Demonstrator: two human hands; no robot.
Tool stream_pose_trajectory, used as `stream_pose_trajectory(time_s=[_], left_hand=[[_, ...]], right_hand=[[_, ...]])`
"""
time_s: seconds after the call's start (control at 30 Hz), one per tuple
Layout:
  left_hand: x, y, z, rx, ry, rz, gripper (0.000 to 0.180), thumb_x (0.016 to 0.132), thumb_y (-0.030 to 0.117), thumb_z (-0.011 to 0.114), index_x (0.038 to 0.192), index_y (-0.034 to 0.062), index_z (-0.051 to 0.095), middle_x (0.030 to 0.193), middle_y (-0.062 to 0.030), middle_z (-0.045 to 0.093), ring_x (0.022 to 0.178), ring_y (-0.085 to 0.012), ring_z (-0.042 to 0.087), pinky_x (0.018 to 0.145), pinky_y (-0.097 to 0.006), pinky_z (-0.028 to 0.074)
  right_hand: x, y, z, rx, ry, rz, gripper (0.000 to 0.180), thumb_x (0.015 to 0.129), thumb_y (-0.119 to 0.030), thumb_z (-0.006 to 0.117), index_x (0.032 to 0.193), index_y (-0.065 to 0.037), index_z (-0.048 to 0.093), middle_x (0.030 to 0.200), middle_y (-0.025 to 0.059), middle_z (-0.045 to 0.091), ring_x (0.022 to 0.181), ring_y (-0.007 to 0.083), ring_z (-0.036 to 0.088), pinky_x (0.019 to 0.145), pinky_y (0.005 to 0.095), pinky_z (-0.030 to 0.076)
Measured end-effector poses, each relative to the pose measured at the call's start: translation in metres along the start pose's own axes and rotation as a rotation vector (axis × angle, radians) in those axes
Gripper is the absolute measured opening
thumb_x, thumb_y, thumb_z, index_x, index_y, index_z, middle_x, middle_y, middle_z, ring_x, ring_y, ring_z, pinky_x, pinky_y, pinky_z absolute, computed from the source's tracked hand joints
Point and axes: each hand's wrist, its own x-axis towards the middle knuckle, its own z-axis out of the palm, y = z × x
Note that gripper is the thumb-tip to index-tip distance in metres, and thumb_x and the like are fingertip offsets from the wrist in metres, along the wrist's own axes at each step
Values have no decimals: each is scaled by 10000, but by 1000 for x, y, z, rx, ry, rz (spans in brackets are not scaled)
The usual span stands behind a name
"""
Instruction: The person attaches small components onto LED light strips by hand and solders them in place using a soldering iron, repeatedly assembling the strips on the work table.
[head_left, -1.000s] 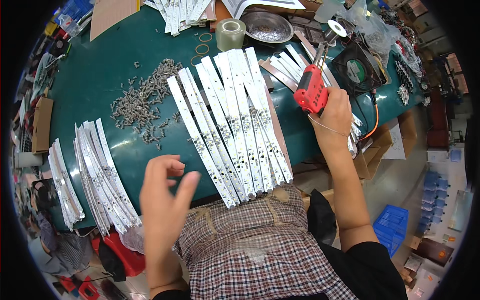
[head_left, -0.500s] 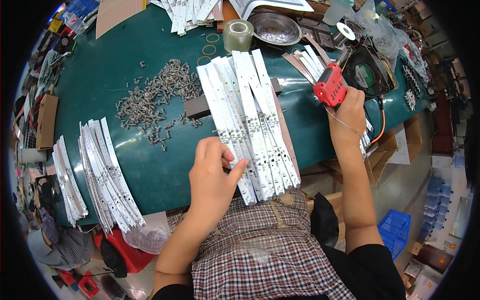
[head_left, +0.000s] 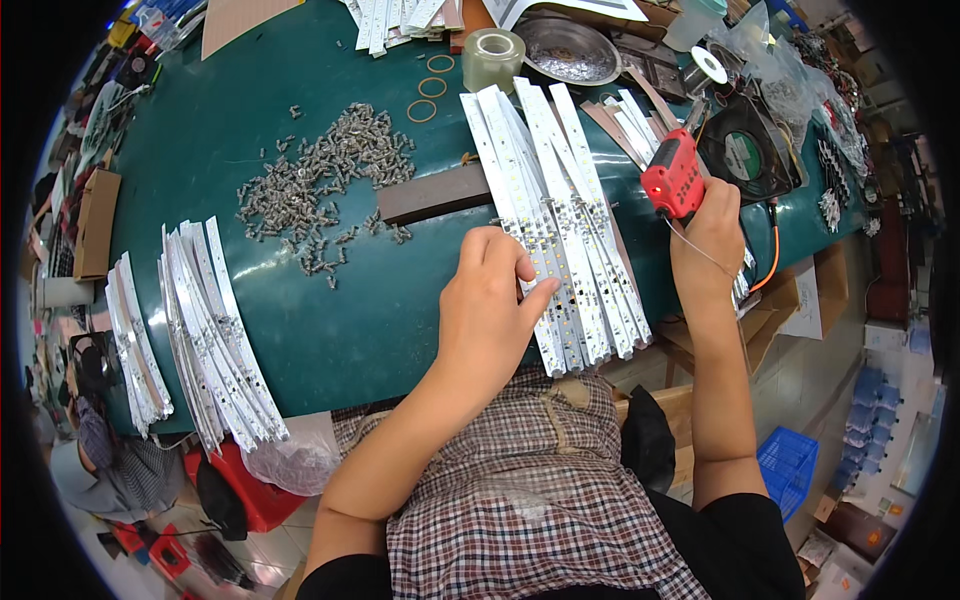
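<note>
A fanned stack of white LED strips lies across the bench in front of me, its near ends at the bench edge. My left hand is closed at the stack's left side, thumb over the strips; the fingertips are partly hidden. Raised to the right of the stack, my right hand grips a red soldering gun with a thin wire trailing from it. The gun's tip points away from me, toward a black fan. Beneath the stack's left side a dark bar sticks out.
Small metal parts are heaped left of the bar. Two more bundles of LED strips lie at the bench's left. Behind the stack are a tape roll, rubber bands and a metal dish. A solder spool stands back right.
My left hand and the strip stack have shifted right together, uncovering more of the dark bar. The soldering gun stays in my right hand, nearly in place. The whole view has shifted slightly.
</note>
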Motion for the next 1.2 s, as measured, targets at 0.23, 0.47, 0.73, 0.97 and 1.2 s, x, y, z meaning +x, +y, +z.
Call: stream_pose_trajectory(time_s=[0.23, 0.47, 0.73, 0.97, 1.2], left_hand=[[-10, 4, -15, 39, 3, -44, 284, 753, 39, 773, 820, 8, 499, 926, -86, 552, 656, -151, 606, 556, -273, 552], [-14, -2, -4, -2, 15, 8, 249, 753, 27, 766, 821, 2, 528, 993, -100, 575, 667, -146, 603, 556, -264, 554], [-11, -4, 1, -22, 21, 18, 247, 746, 19, 764, 816, 9, 527, 963, -97, 573, 676, -161, 601, 567, -274, 559], [-11, -8, -25, 199, 128, 110, 186, 771, 86, 743, 821, 52, 567, 741, -68, 586, 612, -206, 609, 554, -328, 494], [10, -50, -85, 422, 381, 72, 111, 760, 97, 716, 840, 98, 638, 805, -49, 591, 759, -266, 593, 674, -377, 484]], right_hand=[[2, 4, -4, -12, -13, 17, 502, 671, 52, 720, 1091, -39, 459, 1070, 169, 516, 842, 422, 616, 681, 487, 503], [9, -5, -14, 6, 31, 88, 367, 769, -41, 699, 1083, -55, 512, 1065, 161, 568, 922, 407, 597, 752, 461, 485], [2, 1, -54, 372, 119, 143, 353, 765, 5, 733, 1077, -23, 571, 981, 90, 594, 926, 203, 601, 827, 309, 468], [-24, 42, -96, 564, 485, 39, 271, 825, 74, 682, 1074, 28, 584, 1044, 74, 600, 897, 130, 583, 832, 254, 474], [-52, 51, -163, 1456, 467, 370, 396, 899, 73, 561, 1251, -71, 452, 1163, 95, 541, 986, 162, 577, 829, 325, 576]])
